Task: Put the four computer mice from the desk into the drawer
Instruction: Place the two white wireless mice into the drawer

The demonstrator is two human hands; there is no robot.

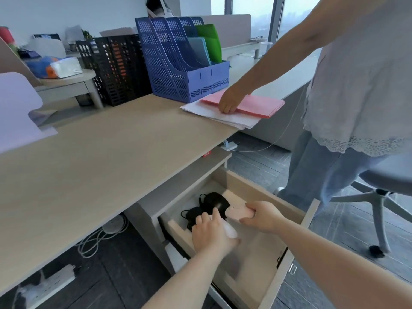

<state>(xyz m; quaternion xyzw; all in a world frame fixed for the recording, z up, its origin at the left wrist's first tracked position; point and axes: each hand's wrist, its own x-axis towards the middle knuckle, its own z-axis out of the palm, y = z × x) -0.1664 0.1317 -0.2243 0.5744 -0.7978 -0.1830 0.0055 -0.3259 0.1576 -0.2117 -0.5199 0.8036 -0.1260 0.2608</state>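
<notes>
Nearest the camera, the left hand (210,234) reaches into the open drawer (287,266) with a whitish mouse (230,230) under its palm; motion blur means it cannot be told whether the fingers are clenched on it or releasing it. Just beyond, the right hand (262,216) grasps a pink mouse (239,211) over the drawer's middle. Behind both, 2 black mice (208,208) lie at the back of the drawer with their cords bunched beside them.

Risks:
- Hands crowd each other — a knock could drop a mouse hard.
- Loose cords may snag fingers or jam the drawer on closing.

Farther off, the tabletop (100,157) shows no mouse. A second person's hand (229,101) rests on papers (223,115) — unrelated, but close.
</notes>
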